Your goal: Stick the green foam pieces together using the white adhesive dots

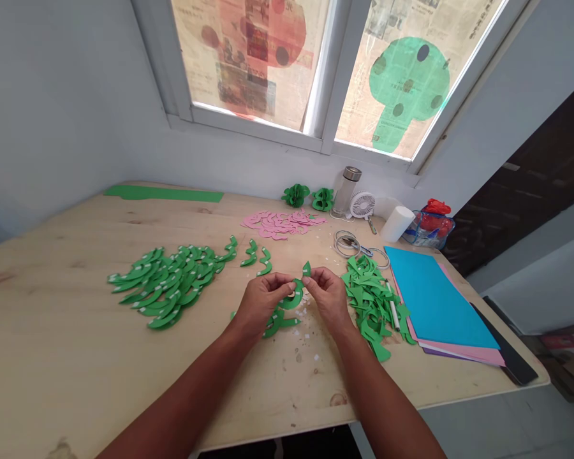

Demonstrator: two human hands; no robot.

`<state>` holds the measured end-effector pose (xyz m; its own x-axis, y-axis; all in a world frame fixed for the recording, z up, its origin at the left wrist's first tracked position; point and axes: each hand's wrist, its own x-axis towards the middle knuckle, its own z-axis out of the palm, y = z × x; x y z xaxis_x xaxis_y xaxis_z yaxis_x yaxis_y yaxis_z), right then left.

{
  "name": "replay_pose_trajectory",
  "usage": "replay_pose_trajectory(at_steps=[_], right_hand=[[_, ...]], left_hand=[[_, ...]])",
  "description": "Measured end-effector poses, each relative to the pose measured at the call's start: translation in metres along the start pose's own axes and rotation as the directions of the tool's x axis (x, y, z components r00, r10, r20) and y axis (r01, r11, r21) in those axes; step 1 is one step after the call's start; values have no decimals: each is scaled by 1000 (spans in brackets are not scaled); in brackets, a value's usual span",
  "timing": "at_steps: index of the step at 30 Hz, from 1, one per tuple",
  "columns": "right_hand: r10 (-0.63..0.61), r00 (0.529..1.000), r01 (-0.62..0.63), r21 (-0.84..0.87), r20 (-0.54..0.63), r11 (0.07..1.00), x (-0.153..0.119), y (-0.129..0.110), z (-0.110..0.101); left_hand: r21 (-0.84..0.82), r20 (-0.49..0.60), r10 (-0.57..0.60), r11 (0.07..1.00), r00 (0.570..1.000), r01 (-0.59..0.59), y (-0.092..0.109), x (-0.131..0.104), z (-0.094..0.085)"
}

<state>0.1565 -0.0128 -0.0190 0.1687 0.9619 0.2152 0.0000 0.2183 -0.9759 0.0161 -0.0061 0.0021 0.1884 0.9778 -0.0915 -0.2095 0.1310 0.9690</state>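
Near the middle of the table, my left hand (261, 305) and my right hand (330, 296) are close together. Both pinch a curved green paper piece (294, 298) with small white patches on it, one hand at each side. Its pointed end sticks up by my right thumb. Under my hands lie more green paper pieces (278, 324), partly covered by my left hand. Small white scraps (307, 335) are scattered on the wood beside them. To the left, several similar curved pieces overlap in a green pile (172, 284), with a few separate ones (265, 261) nearer my hands.
Green offcuts (370, 296) with a white pen (393, 307) lie right of my right hand, beside blue sheets (440, 299) and a dark phone-like slab (521, 373). Pink cut-outs (280, 223), a bottle (347, 191), a small fan (362, 205) and tape rings (347, 243) are farther back.
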Motion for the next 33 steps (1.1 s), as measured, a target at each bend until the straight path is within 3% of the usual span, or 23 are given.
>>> replay_pose_trajectory(at_steps=[27,33], right_hand=[[-4,1000,5,-30,14,1000,-1,-1,1],[-8,999,10,-45,40,999,-2,-2,2]], left_hand=[[-5,25,-26,1000,999,26,3,-1,1],[61,-22,40,997,999,-39,6,0,-3]])
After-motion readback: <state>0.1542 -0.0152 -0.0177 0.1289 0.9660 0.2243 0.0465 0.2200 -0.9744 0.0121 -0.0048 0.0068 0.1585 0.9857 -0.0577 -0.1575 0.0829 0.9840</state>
